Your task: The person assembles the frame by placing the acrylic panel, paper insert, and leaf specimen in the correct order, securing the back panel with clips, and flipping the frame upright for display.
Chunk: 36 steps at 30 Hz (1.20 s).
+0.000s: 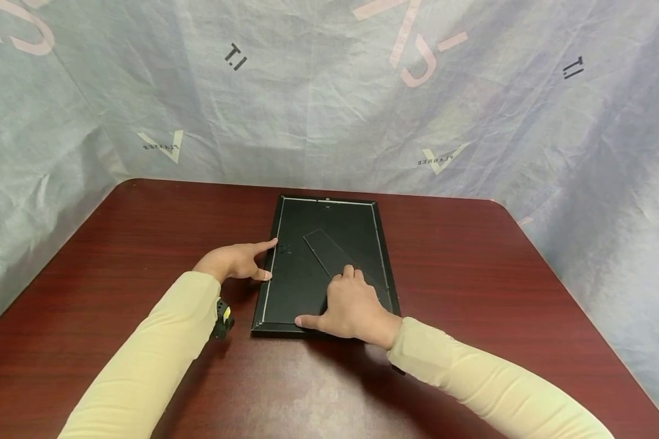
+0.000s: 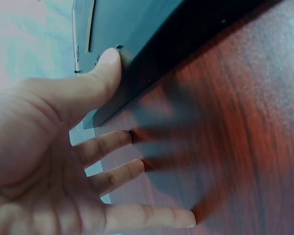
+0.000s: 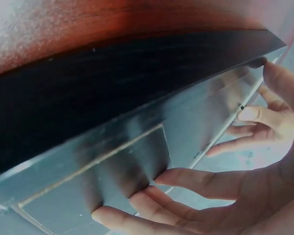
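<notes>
The black picture frame (image 1: pixel 282 330) lies flat near the middle of the desk (image 1: pixel 472 268), back panel (image 1: pixel 299 289) facing up, with its short near side toward the person. The stand flap (image 1: pixel 323 249) lies diagonally against the back panel. The hands are apart and neither is clamped on the frame. The left hand (image 1: pixel 235 261) is at the frame's left side: the thumb rests on the edge, the index fingertip touches the same side farther up, and the other fingers extend down toward the desk. The right hand (image 1: pixel 357 305) spans the near right portion: the thumb contacts the near edge, and the extended, slightly bent fingers touch the panel at the stand flap. A printed sheet (image 1: pixel 307 116) hangs behind the desk.
</notes>
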Available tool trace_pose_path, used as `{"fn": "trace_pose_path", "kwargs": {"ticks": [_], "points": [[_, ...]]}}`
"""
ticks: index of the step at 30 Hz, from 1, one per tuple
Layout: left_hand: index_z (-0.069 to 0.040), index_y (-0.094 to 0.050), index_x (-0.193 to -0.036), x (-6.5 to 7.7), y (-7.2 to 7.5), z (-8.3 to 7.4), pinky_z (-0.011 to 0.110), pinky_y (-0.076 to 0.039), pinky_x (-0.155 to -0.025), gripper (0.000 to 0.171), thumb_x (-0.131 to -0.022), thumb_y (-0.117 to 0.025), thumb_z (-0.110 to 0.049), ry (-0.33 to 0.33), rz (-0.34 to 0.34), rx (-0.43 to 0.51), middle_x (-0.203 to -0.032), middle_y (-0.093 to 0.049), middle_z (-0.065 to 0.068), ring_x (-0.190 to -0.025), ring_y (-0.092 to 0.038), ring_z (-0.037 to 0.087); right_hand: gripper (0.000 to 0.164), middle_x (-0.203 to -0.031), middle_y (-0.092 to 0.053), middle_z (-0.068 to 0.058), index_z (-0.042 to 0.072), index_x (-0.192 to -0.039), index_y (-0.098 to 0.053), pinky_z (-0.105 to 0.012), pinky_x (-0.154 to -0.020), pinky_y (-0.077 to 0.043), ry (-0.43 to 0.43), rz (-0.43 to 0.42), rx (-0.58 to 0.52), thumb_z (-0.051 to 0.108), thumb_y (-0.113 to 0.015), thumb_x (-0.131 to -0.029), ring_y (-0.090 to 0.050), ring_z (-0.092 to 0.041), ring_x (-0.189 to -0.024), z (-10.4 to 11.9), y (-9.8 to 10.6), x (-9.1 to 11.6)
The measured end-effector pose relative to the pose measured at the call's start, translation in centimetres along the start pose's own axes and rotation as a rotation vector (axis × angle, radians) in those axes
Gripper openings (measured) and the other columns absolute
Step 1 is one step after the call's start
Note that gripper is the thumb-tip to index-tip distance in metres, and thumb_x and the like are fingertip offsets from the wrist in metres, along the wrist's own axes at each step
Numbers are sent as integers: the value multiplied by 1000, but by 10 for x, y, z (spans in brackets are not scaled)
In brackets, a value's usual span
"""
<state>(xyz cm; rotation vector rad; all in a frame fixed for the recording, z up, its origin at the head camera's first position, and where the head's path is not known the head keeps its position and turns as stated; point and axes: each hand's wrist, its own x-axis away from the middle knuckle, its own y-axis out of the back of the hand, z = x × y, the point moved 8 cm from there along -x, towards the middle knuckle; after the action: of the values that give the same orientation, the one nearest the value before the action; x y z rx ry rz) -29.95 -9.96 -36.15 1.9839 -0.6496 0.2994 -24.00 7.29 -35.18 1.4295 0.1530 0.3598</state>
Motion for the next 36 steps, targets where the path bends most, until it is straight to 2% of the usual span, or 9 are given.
{"fn": "trace_pose_path", "kwargs": {"ticks": [9,18,21,28,36], "points": [[-12,-12,-165,-1,-1,2,59,-27,-117,83,-102,-65,-21,-3,22,-5,-165,-15,27,-151,-18,47,88,-106,-52,-15,-8,-108,-69,-42,-67,-57,-20,16,50,75,-69,-78,-53,-29,-100,2,-4,2],[-11,-11,-164,0,-1,1,58,-28,-117,82,-102,-64,-21,-9,30,-5,-165,-15,29,-150,-19,47,90,-105,-53,-16,-6,-108,-68,-42,-64,-57,-25,9,93,78,-67,-77,-54,-29,-98,2,-3,-1],[-11,-11,-164,0,-2,1,58,-28,-117,82,-102,-64,-21,-8,32,-1,-165,-15,29,-150,-19,47,89,-106,-53,-16,-5,-108,-68,-48,-68,-57,-35,38,109,78,-68,-77,-56,-31,-99,3,-2,-4],[-13,-11,-165,0,-2,1,58,-28,-117,82,-103,-64,-22,-2,33,-9,-165,-15,28,-150,-20,47,92,-116,-56,-19,-3,-118,-70,-66,-88,-51,-63,119,154,78,-68,-76,-60,-39,-111,5,0,-10],[-12,-10,-165,0,-2,1,58,-27,-117,81,-103,-63,-22,2,38,-19,-165,-14,28,-150,-19,47,88,-123,-57,-21,3,-122,-72,-74,-92,-44,-81,165,179,77,-71,-74,-60,-43,-115,8,2,-15]]}}
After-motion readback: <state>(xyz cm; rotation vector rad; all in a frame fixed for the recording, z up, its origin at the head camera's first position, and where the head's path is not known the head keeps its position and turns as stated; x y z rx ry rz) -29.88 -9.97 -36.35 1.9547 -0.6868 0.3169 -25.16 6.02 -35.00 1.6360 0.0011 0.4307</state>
